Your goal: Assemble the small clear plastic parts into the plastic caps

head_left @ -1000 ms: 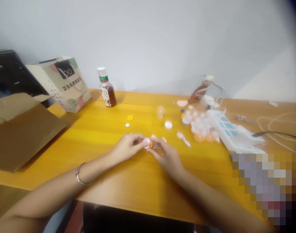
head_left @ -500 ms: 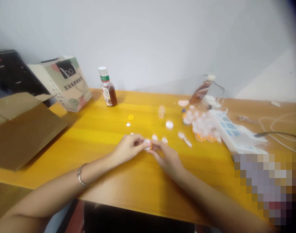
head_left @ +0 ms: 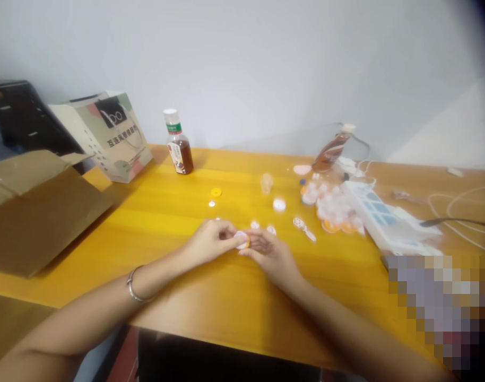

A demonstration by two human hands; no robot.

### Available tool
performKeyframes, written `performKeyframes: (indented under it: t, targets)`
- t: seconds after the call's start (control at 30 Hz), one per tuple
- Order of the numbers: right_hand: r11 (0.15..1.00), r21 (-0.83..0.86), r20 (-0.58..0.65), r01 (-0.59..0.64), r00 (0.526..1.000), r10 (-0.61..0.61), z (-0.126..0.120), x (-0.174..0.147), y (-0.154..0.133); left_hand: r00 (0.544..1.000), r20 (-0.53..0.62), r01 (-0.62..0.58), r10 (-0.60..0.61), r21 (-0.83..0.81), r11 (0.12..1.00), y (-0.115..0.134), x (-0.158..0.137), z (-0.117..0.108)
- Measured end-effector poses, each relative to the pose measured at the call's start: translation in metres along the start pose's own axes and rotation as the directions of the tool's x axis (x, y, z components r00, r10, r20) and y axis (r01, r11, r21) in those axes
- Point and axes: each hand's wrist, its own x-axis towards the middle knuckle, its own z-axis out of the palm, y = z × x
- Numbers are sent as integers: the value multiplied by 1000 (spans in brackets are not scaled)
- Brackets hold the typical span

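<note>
Over the near middle of the yellow wooden table, my left hand [head_left: 210, 241] pinches a small round white-and-orange piece [head_left: 241, 240] between thumb and fingers. From the other side my right hand [head_left: 272, 254] closes its thumb and fingers on the same piece. Beyond my hands lie small white perforated discs [head_left: 254, 225], a white perforated strip-like part [head_left: 304, 229], a white round cap [head_left: 279, 205] and a clear plastic piece [head_left: 267, 183]. Farther left are a yellow ring [head_left: 216, 192] and a small white part [head_left: 211, 203]. Fine details are blurred.
A cardboard box [head_left: 43, 212] and a paper bag [head_left: 107, 135] stand at left. One drink bottle [head_left: 179, 143] is upright; another bottle [head_left: 333, 148] leans at right. Near it are a heap of white-and-orange pieces [head_left: 336, 207], a white tray [head_left: 373, 212] and cables [head_left: 457, 199].
The fingers of my right hand have shifted and opened slightly around the piece. My left hand keeps its pinch. The whole view has moved a little.
</note>
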Motion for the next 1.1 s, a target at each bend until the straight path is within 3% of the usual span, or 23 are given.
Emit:
performKeyframes:
  t: [0.13, 0.33, 0.53, 0.77, 1.1]
  targets:
    - [968, 195, 56, -157, 987, 149, 4, 2, 2, 999, 33, -1, -2, 89, 996, 0, 1, 0]
    - [941, 222, 119, -254, 965, 232, 2, 6, 5, 990, 139, -66, 31, 255, 965, 3, 2, -16]
    - [924, 241, 198, -297, 947, 253, -4, 7, -2, 895, 347, -325, 280, 78, 943, 10, 1, -37]
    - [917, 241, 291, -318, 925, 244, -7, 7, -2, 899, 340, -314, 275, 64, 947, 12, 1, -36]
    - [917, 241, 281, -317, 928, 246, -6, 5, -4, 889, 343, -367, 304, 134, 921, 13, -1, -34]
